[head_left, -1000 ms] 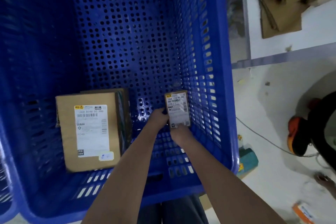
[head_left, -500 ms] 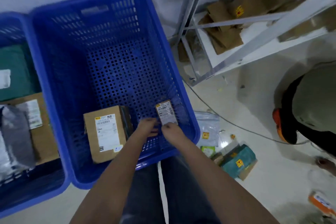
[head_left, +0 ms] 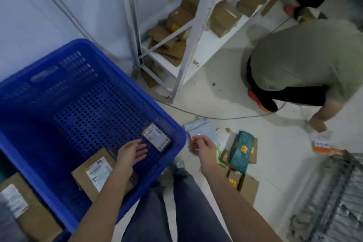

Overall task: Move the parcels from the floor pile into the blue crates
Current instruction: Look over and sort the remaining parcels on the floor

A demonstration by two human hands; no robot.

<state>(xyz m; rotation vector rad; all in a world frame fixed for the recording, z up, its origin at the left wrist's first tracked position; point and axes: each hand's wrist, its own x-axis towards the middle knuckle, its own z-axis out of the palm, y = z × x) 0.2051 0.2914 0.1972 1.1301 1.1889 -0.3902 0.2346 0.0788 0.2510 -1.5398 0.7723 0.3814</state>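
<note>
Both hands have let go of the small parcel [head_left: 156, 137]. Your left hand [head_left: 131, 153] hangs over the blue crate [head_left: 172, 156], fingers straight and loose, holding nothing, tips just short of that parcel. Right hand [head_left: 202, 147] is out past the crate's right rim, fingers lightly curled, nothing in them as far as I can tell. Small parcel lies label-up on the crate floor by the right wall; bigger brown box [head_left: 94, 173] sits at the near edge, partly under your forearm. So that drop's done, imo. Next pick looks like the floor pile: grey poly bag [head_left: 198, 127] partly behind your right hand, teal parcel [head_left: 242, 150] beyond. Labels too blurred to read. 2nd crate at left is cut off.
</note>
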